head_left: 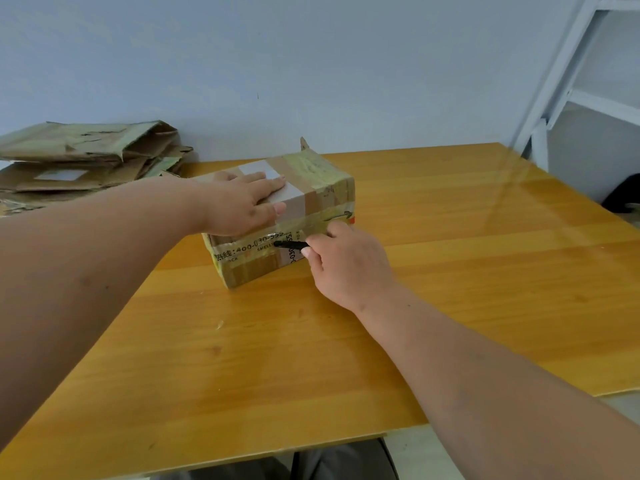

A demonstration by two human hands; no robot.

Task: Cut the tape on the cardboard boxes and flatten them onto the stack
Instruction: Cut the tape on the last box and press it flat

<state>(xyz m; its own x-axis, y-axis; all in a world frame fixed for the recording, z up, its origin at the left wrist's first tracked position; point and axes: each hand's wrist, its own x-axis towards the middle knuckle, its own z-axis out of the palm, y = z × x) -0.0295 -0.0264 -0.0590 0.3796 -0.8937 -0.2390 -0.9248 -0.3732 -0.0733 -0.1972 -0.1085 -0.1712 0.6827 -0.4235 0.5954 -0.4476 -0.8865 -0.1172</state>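
Observation:
A taped cardboard box (322, 183) with a white label on top sits in the middle of the wooden table (485, 271). My left hand (242, 202) lies flat on the box's top, fingers straight, pressing it down. My right hand (346, 261) grips a thin black cutter (289, 244) and holds its tip against the tape on the box's near side face. A stack of flattened cardboard boxes (86, 157) lies at the table's far left against the wall.
A white metal frame (571, 81) rises at the right behind the table. A dark object (623, 195) lies on the floor at the far right. A pale wall stands right behind the table.

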